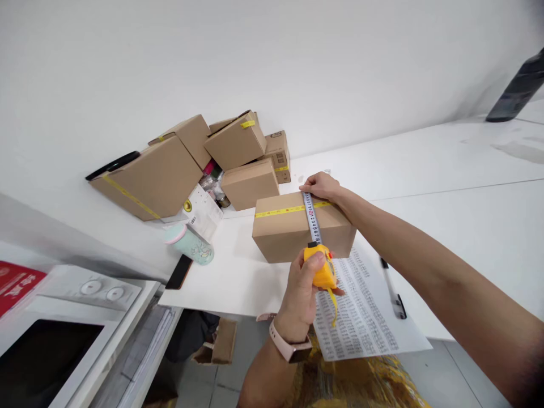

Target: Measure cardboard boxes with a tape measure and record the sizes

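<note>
A closed cardboard box (pixel 283 229) with a strip of yellow tape lies on the table. My left hand (pixel 300 289), with a pink-strapped watch on its wrist, grips a yellow tape measure (pixel 323 275) just in front of the box's near side. Its metal blade (pixel 313 221) is pulled out and runs across the box top. At the far edge of the box, my right hand (pixel 322 186) has its fingers closed at the blade's end, thumb and index finger pressing it there. A short yellow strap hangs from the tape measure's case.
A printed sheet (pixel 357 317) lies partly under the box and overhangs the table edge, with a pen (pixel 393 289) on it. Stacked cartons (pixel 236 141), a mint tumbler (pixel 191 243) and a phone-like dark slab (pixel 179 272) stand left. A microwave (pixel 51 345) is lower left; a dark bottle (pixel 518 88) right.
</note>
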Demonstrator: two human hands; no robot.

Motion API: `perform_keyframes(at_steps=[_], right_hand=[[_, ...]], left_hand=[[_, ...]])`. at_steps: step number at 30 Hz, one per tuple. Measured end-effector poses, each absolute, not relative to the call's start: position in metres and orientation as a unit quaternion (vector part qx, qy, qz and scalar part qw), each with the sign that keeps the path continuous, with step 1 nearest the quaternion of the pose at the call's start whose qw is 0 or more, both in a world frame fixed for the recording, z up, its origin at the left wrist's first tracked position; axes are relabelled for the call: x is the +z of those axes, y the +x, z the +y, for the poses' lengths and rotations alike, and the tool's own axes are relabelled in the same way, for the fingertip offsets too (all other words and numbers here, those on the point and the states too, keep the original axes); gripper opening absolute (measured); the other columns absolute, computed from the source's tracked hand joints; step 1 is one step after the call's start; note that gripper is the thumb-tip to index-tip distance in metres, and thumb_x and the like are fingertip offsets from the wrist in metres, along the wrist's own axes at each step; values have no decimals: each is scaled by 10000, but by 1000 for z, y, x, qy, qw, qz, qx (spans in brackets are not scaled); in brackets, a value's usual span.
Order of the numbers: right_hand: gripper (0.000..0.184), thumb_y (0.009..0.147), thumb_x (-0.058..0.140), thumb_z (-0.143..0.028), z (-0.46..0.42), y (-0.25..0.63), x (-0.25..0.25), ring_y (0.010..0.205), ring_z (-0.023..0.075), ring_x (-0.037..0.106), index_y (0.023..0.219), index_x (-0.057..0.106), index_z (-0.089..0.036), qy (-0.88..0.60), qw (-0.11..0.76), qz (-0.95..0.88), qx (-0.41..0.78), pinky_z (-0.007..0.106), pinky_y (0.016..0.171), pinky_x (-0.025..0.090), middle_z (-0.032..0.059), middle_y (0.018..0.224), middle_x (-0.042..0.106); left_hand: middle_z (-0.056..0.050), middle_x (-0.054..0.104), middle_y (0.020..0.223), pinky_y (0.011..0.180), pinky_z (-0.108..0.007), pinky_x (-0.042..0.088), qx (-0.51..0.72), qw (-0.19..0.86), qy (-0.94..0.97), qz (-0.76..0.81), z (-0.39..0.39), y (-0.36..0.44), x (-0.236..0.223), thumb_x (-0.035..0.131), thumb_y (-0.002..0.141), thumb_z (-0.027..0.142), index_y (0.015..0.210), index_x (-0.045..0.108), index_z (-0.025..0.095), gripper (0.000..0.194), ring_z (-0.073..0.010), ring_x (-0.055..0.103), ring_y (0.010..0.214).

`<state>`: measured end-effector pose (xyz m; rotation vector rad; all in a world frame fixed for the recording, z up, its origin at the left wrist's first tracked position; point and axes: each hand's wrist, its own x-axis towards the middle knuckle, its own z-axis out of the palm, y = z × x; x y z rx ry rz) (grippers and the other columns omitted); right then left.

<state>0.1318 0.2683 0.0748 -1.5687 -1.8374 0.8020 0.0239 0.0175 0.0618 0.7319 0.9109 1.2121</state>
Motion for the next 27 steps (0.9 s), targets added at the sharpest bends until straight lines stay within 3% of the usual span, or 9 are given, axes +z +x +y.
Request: perform_keyframes(at_steps=[3,6,9,11,14,19,22,27], right_hand=[[275,784,778,-384,263,138,84,603,120,537,673,668,-158,-514,389,-665,378,278,615,426,20,665,661],[256,787,791,-343,241,159,107,642,124,579,672,663,-153,-425,496,-640,405,280,642,473,44,714,689],[198,806,775,-337,191,192,122,695,142,614,727,694,-175,-392,581,-632,330,290,663,497,45,751,702],[189,798,782,-359,144,209,115,685,148,614,741,715,-192,-405,585,-644,282,286,642,491,35,731,698],[221,829,748,-409,70,213,74,651,150,624,738,726,-209,-421,520,-675,310,282,623,501,25,703,699],[351,910,607,-524,7,202,-13,675,184,647,811,714,-204,-481,457,-625,412,304,621,519,51,753,716],[399,910,539,-582,17,224,-46,668,199,631,836,672,-213,-609,419,-599,307,322,601,469,61,787,714],[375,860,560,-595,56,261,-74,632,224,616,925,562,-226,-759,209,-589,183,286,517,317,41,751,689]], left_hand=[[-89,621,1078,496,-247,543,536,657,355,394,12,17,60,747,737,517,1030,615,146,491,-118,562,660],[-92,612,1144,537,-262,551,507,670,394,374,1,7,56,803,699,465,1146,598,182,567,-141,572,729],[-102,581,1275,679,-290,549,449,667,464,373,-14,-3,48,887,621,364,1337,522,249,812,-213,582,944],[-102,527,1386,786,-322,521,419,637,510,399,-23,-8,40,916,586,325,1493,361,317,1063,-239,565,1046],[-105,451,1473,872,-377,488,386,587,559,440,-31,-8,27,929,565,330,1576,148,378,1278,-247,561,1070],[-111,497,1405,938,-441,486,310,504,641,489,-30,6,6,895,601,274,1589,82,348,1282,-270,580,1093],[-100,526,1371,985,-478,478,253,354,717,544,-25,8,-7,788,732,218,1582,119,333,1088,-304,539,1190],[-87,523,1385,1012,-503,481,137,123,776,604,-8,-5,-29,591,856,78,1478,400,292,685,-319,489,1230]])
